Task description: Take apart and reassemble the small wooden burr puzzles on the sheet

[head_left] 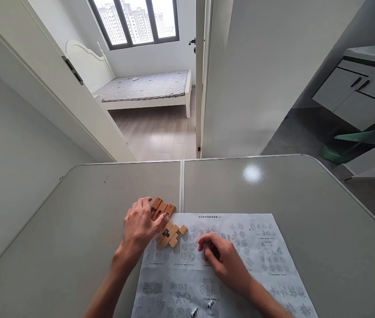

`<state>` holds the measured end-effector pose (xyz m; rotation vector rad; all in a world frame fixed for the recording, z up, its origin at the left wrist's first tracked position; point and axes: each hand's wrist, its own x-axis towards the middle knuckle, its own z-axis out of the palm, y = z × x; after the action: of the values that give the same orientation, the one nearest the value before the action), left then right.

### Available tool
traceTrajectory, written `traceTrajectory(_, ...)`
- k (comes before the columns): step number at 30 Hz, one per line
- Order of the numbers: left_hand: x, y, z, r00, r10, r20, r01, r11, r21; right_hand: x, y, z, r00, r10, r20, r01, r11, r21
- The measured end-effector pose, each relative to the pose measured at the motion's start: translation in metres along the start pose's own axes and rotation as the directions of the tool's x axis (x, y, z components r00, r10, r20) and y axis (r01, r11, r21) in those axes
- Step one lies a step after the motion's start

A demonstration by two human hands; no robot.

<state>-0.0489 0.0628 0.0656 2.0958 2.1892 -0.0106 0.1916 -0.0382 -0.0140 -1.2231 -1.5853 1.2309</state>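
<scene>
My left hand (142, 222) reaches over the wooden puzzle pieces, with its thumb and forefinger apart. Between them lie reddish-brown notched wooden pieces (163, 209), side by side; the fingertips are at their left edge, and whether they press on them I cannot tell. Just below the thumb is a group of light tan notched wooden pieces (170, 232), partly on a printed sheet (240, 282) of small line diagrams. Over the middle of that sheet rests my right hand (222, 259), its fingers curled in towards the thumb; only dark shadow shows in the gap.
Two small shiny grey bits (202, 308) lie low on the sheet. The grey table (326, 238) has a metal strip (182, 185) down its middle. Beyond its far edge are a doorway, a bed (148, 86) and a window (137, 22); a white cabinet (356, 88) stands at right.
</scene>
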Motion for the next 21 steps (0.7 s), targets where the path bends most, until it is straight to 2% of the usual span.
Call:
traceTrajectory(5, 0.004, 0.004, 0.002, 0.996, -0.026, 0.082, 0.026, 1.0, -0.008, 0.0, 0.0, 0.0, 1.0, 0.014, 0.007, -0.014, 1.0, 0.008)
traceTrajectory(12, 0.008, 0.003, 0.003, 0.994, -0.034, 0.101, 0.037, 0.999, -0.038, 0.0, 0.001, 0.0, 1.0, 0.012, 0.003, -0.012, 1.0, 0.018)
traceTrajectory(21, 0.016, 0.007, -0.003, 0.99, -0.032, 0.139, 0.032, 0.999, 0.004, 0.0, -0.001, -0.001, 1.0, -0.011, -0.008, 0.01, 1.0, -0.017)
